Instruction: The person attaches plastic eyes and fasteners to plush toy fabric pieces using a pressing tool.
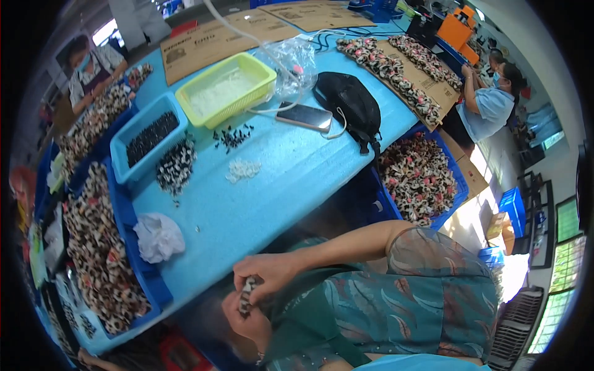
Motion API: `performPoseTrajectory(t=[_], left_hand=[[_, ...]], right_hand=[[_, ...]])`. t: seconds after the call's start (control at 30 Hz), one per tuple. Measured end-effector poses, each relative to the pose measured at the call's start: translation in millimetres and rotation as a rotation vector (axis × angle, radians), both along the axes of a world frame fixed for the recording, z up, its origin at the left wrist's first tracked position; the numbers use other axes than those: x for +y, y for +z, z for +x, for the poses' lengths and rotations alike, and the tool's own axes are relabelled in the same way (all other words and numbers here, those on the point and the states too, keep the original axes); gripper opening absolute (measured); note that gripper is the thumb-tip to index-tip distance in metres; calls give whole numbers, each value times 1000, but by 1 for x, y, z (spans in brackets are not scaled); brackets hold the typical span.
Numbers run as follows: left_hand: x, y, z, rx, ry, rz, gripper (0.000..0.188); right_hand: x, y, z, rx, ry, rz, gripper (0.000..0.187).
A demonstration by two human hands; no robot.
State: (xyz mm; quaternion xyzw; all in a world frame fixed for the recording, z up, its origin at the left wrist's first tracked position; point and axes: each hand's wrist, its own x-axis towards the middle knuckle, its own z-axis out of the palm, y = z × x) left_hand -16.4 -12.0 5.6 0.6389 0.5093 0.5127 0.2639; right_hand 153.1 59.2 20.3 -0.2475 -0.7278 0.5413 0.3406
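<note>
My right hand (272, 272) and my left hand (247, 321) come together just off the table's near edge. Between their bent fingers is a small patterned fabric piece (247, 295) in black, white and brown, partly hidden by the fingers. Both hands grip it, the right one from above and the left one from below in the picture. Similar patterned pieces (102, 247) fill a blue bin (141, 263) at the left. On the light blue table (247, 204) lie a crumpled white plastic bag (159, 238), small clear parts (243, 170) and black parts (232, 138).
A blue tray (116, 154) of black parts stands beside a mixed black-and-white pile (176, 166) and a yellow-green basket (266, 77). Farther right are a phone (304, 116), a black bag (349, 105) and a filled blue crate (456, 170). Co-workers sit far left and far right.
</note>
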Motion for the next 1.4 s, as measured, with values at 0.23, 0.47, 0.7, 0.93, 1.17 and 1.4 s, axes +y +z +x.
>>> performPoseTrajectory(t=[0.23,0.47,0.7,0.93,1.17,1.4], left_hand=[[10,-5,9,-186,16,-84,15],[19,6,6,-138,-76,-178,7],[23,0,6,-216,-102,-173,11],[21,2,8,-192,14,-198,12],[8,-12,-6,-219,-10,-172,14],[16,4,16,0,57,-240,14]], right_hand=[[1,-10,0,-47,-116,289,32],[9,-10,5,-33,-110,-307,28],[4,-27,-8,-6,-258,-81,28],[6,-20,-6,33,-214,-22,30],[-9,-32,-28,33,-269,-44,29],[-11,-23,-5,-137,-375,22,15]])
